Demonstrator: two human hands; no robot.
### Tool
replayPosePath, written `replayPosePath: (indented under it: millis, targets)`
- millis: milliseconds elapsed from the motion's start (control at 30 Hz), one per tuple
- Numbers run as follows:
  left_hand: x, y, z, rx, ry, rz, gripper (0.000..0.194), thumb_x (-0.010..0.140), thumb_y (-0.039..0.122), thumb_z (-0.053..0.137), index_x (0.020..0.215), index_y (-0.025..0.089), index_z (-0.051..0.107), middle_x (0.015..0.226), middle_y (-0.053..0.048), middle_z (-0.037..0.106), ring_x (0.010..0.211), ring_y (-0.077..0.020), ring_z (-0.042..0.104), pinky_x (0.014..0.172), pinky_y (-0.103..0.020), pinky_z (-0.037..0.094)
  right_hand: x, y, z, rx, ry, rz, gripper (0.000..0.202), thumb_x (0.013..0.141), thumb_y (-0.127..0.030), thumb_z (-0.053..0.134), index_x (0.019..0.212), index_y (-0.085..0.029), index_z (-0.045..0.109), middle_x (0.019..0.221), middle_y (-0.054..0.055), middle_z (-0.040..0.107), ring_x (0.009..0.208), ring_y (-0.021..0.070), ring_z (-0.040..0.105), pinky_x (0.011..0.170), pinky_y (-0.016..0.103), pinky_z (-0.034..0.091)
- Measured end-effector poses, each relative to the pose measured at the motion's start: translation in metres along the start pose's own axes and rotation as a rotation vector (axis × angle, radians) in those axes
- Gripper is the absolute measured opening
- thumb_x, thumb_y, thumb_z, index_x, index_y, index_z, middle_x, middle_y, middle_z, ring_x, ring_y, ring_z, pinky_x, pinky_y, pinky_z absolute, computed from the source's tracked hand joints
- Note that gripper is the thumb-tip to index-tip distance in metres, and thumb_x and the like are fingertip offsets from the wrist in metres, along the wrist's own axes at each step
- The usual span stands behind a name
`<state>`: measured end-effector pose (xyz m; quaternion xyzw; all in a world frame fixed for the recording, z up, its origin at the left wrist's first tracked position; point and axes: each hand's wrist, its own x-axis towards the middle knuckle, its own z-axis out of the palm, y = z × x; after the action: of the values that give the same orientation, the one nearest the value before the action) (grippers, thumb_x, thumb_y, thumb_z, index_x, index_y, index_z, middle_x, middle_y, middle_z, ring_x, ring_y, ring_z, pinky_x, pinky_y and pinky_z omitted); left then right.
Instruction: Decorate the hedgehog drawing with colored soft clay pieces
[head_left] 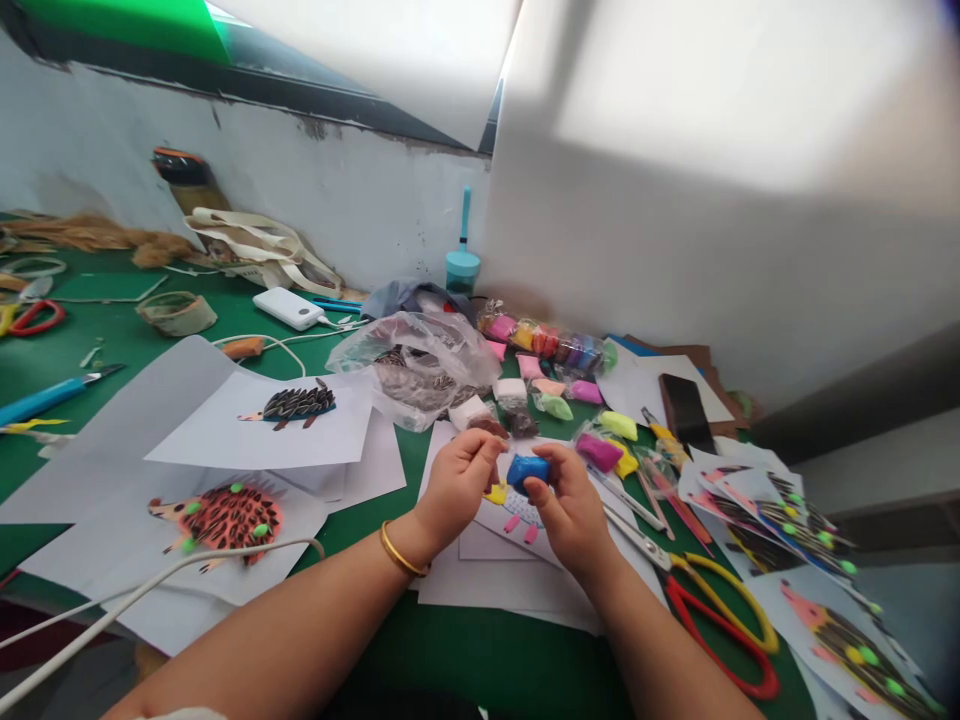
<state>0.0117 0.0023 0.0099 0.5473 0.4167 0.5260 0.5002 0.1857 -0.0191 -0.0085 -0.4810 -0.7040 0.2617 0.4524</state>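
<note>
My right hand (574, 510) grips a small blue packet of modelling clay (528, 471) between thumb and fingers. Close to the packet's left side, my left hand (459, 482) is closed in a pinch; what lies between its fingertips is too small to make out. Below both hands is a sheet of white paper (480, 580) with a partly covered hedgehog picture (523, 510), showing a yellow patch and pink feet. Several wrapped clay packets, among them a magenta one (598, 452) and a light green one (555, 405), lie just beyond my hands.
Large scissors (720, 610) with red and yellow handles lie right of my right arm. Finished hedgehog pictures (232, 520) rest at left and right. A clear bag (420, 365) of seeds, a phone (686, 410), a craft knife (56, 397) and a white cable (172, 570) are around.
</note>
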Motion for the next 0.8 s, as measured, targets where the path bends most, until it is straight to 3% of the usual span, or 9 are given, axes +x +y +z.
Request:
replayPosePath:
  millis: [133, 367, 533, 700, 800]
  targets:
    - [0.001, -0.001, 0.001, -0.003, 0.005, -0.061, 0.035, 0.092, 0.053, 0.053, 0.078, 0.021, 0.049, 0.053, 0.007, 0.048, 0.046, -0.0100, 0.044, 0.048, -0.022, 0.038, -0.001, 0.001, 0.000, -0.011, 0.019, -0.038, 0.031, 0.097, -0.047, 0.050, 0.119, -0.025, 0.050, 0.103, 0.005, 0.060, 0.083, 0.0183, 0.061, 0.072, 0.033, 0.054]
    - [-0.006, -0.006, 0.008, 0.263, -0.150, 0.081, 0.039, 0.098, 0.047, 0.040, 0.070, 0.020, 0.044, 0.064, 0.004, 0.044, 0.060, -0.0116, 0.043, 0.056, -0.025, 0.034, 0.000, -0.011, 0.005, -0.085, -0.053, -0.063, 0.024, 0.100, -0.045, 0.042, 0.108, -0.024, 0.049, 0.089, 0.002, 0.059, 0.074, 0.0170, 0.058, 0.063, 0.029, 0.049]
    - [-0.006, -0.003, 0.008, 0.274, -0.208, 0.109, 0.039, 0.099, 0.046, 0.037, 0.071, 0.020, 0.045, 0.065, 0.003, 0.045, 0.061, -0.0122, 0.042, 0.057, -0.026, 0.033, 0.000, -0.012, 0.005, -0.059, -0.078, -0.062, 0.023, 0.100, -0.045, 0.042, 0.108, -0.024, 0.049, 0.089, 0.003, 0.059, 0.074, 0.0179, 0.059, 0.063, 0.030, 0.050]
    - [0.000, -0.003, 0.002, 0.218, -0.034, 0.096, 0.043, 0.098, 0.055, 0.038, 0.074, 0.020, 0.045, 0.064, 0.004, 0.043, 0.060, -0.0124, 0.041, 0.057, -0.026, 0.033, 0.001, -0.006, 0.001, 0.046, -0.015, -0.003, 0.026, 0.097, -0.045, 0.050, 0.114, -0.025, 0.049, 0.096, 0.005, 0.060, 0.078, 0.0187, 0.060, 0.068, 0.034, 0.053]
    - [0.004, -0.008, 0.000, 0.149, 0.002, 0.065, 0.042, 0.097, 0.057, 0.041, 0.078, 0.020, 0.048, 0.062, 0.004, 0.042, 0.058, -0.0116, 0.040, 0.056, -0.025, 0.033, 0.002, -0.002, 0.001, 0.116, -0.012, 0.046, 0.030, 0.095, -0.046, 0.054, 0.115, -0.024, 0.049, 0.096, 0.005, 0.060, 0.079, 0.0190, 0.060, 0.069, 0.035, 0.055]
